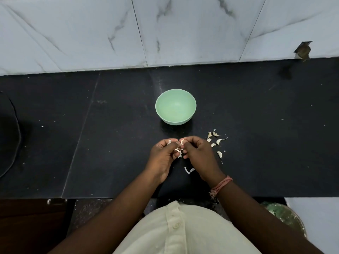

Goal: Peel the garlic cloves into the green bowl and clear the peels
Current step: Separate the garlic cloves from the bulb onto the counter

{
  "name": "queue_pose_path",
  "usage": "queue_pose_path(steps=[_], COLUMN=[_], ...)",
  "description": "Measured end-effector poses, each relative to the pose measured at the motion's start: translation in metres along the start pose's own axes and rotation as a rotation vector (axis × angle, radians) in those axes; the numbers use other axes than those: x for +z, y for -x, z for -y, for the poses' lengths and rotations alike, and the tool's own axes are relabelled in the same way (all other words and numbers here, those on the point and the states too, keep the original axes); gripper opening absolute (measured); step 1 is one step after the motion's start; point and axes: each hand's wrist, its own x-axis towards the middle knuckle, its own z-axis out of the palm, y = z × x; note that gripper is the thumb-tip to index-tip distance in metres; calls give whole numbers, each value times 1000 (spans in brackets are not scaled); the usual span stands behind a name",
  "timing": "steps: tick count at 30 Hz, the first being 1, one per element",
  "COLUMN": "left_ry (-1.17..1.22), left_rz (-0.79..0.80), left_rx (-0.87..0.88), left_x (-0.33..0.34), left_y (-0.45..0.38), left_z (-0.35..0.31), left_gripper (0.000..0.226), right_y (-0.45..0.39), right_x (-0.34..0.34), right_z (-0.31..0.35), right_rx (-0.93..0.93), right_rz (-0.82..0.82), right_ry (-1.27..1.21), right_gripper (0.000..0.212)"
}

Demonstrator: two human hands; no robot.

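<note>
Right now your right hand (pixel 195 153) pinches a garlic clove (pixel 182 142) at its fingertips, while your left hand (pixel 163 154) grips the loose peel (pixel 177 149) coming off it, both held just above the black counter (pixel 110 143) in front of the green bowl (pixel 175 106). The bowl looks bare inside, so you are probably on the first clove. Watch the skin: it is thin and dry, and if you tug too sharply it may tear into flakes that scatter across the dark surface, making the clearing step slower. A smooth clove could also slip from a light pinch and roll away, or land among the unpeeled cloves (pixel 216 142) lying just to the right of your right hand, where it would be harder to tell apart. Scraps might drift into the bowl too, since it sits so near. Counting what shows: one bowl, one clove in hand, about six unpeeled cloves on the counter, though small bits among them make the count uncertain, and one curled peel strip (pixel 189 170) lying between your wrists.
</note>
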Motion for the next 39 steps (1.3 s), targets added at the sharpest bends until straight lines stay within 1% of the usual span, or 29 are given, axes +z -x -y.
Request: queue_pose_path(steps=[2,4,6,7,12,19,21,25,27,30,33,35,39], left_ry=[37,57,72,77,93,21,-23,-201,-187,-89,-19,7,-6], left_rz=[-3,-3,0,0,18,54,71,49,63,56,48,44,50], left_rx=[-26,-44,-50,-48,-34,25,60,111,79,24,0,-19,-34], left_x=[0,-1,-2,-3,-2,0,1,-1,0,1,0,0,4], left_y=[-3,-5,-6,-7,-8,-7,-7,-9,-8,-8,-10,-11,-8], left_z=[0,0,0,1,0,-2,-1,1,3,6,3,2,3], left_gripper=[12,11,11,11,13,15,17,17,20,17,14,16,28], right_y=[-3,-7,-12,-13,-11,-10,-8,-6,-9,-14,-22,-24,-20], right_x=[-2,-7,-13,-15,-15,-12,-13,-19,-21,-34,-57,-66,-63], right_z=[1,4,7,7,5,5,6,6,2,3,3,4,8], right_rx=[69,141,173,170,72,37,26,1,13,28,2,-21,-51], right_rz=[-29,-46,-46,-45,-2,79,108,139,83,-113,-260,-291,-285], right_ry=[-106,-266,-369,-365,-189,-83,-55,15,41,89,305,364,493], right_gripper=[14,14,14,14,20,8,9,7,10,12,14,19,30])
